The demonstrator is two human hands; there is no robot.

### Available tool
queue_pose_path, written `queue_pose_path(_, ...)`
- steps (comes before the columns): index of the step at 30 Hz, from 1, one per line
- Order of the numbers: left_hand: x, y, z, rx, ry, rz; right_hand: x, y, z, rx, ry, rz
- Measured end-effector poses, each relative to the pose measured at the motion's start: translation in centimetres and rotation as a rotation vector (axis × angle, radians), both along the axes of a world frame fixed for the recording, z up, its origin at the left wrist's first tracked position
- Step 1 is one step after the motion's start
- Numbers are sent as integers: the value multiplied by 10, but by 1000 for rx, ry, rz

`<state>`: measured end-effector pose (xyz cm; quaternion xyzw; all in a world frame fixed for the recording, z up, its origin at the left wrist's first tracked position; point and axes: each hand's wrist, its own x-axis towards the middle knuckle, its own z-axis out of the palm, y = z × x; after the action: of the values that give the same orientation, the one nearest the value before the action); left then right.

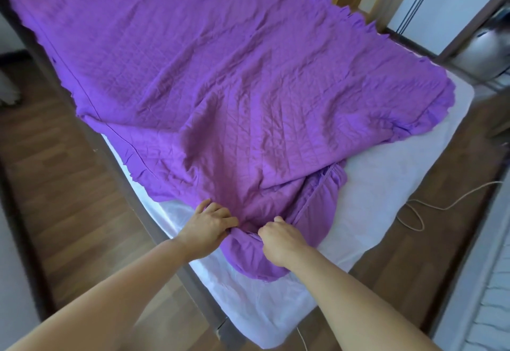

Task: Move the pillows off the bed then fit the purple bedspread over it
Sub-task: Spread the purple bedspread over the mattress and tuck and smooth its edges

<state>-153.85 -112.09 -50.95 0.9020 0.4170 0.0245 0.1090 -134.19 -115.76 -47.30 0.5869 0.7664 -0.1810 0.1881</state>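
**Slack at the near corner is the weak spot**

Both hands are clamped on the same bunch of cloth. The left hand has its fingers curled over the gathered near corner of the purple bedspread, and the right hand is fisted round the fold just beside it. The left thumb is hidden, so how much cloth that hand really holds is hard to say.

With the two holds so close together, a pull would likely drag the quilt as a rope rather than as a sheet. That would draw more cloth off the far side and deepen the diagonal creases beyond the grip. The doubled-over flap just right of the grip could get trapped underneath if the corner is hauled down before it is opened out. The frilled hem may also snag on the dark bed frame to the left of the grip. A cable lies looped on the floor off to the right, a trip risk if the person steps round that way.

Most of the bedspread lies beyond the grip, spread skew across the bed. A short tongue of it hangs on the near side, between the wrists. White mattress lies bare to the right of the grip and nearer than it, so the near end is not yet covered.
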Motion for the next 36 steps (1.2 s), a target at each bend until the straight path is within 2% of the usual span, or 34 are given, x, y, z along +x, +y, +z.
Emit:
queue_pose_path(8, 7, -26, -9, -15, -50, 44, 44, -9, -24, 97, 17, 114)
queue_pose_path(11, 3, -44, -24, -33, -35, 100, 77, -22, -41, 50, -28, 88)
queue_pose_path(14, 11, -57, -46, -35, 12, 169, 103, -42, -64, 41, 1, 69)
queue_pose_path(17, 34, -45, -69, -46, 53, 212, 113, -48, -84, 47, 57, -47)
queue_pose_path(21, 50, -38, -105, -12, 154, 215, 112, -28, -116, 181, 78, -102)
queue_pose_path(23, 46, -48, -127, 24, 157, 214, 109, -19, -133, 320, 76, -56)
queue_pose_path(25, 43, -53, -142, 55, 154, 230, 105, -17, -151, 355, 28, -14)
queue_pose_path(30, 42, -54, -154, 57, 116, 269, 104, -27, -187, 516, 111, -62)
queue_pose_path(36, 39, -57, -160, 97, 86, 273, 107, -29, -194, 653, 163, -55)
